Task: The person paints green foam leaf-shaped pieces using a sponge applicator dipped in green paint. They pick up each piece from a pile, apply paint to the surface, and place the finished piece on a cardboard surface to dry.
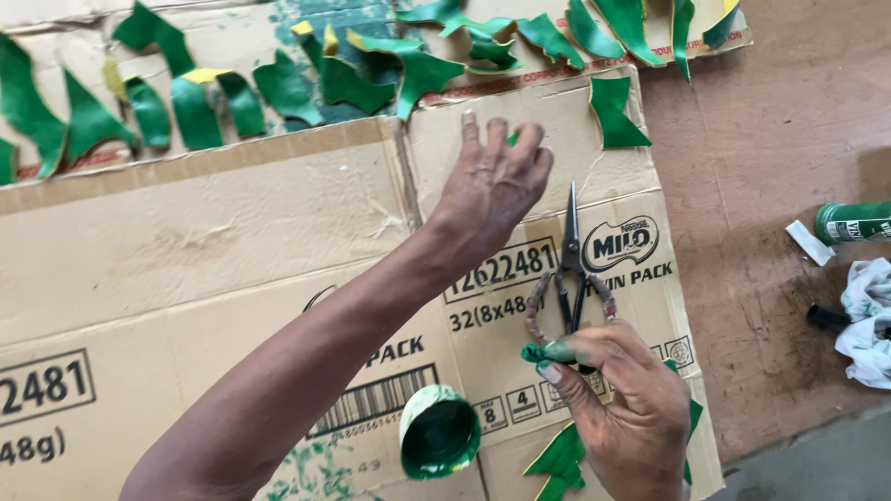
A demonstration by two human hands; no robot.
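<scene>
Left hand [492, 181] extended far over the flattened cardboard [213, 250], fingers pinched together, apparently on a small green scrap barely visible at the fingertips. Right hand [622, 408] near, clamped on a green painted piece [561, 459]. Scissors [570, 269] lying shut between both hands. Green-stained cup [439, 433] near. Green cut pieces [288, 88] ranged along far edge.
</scene>
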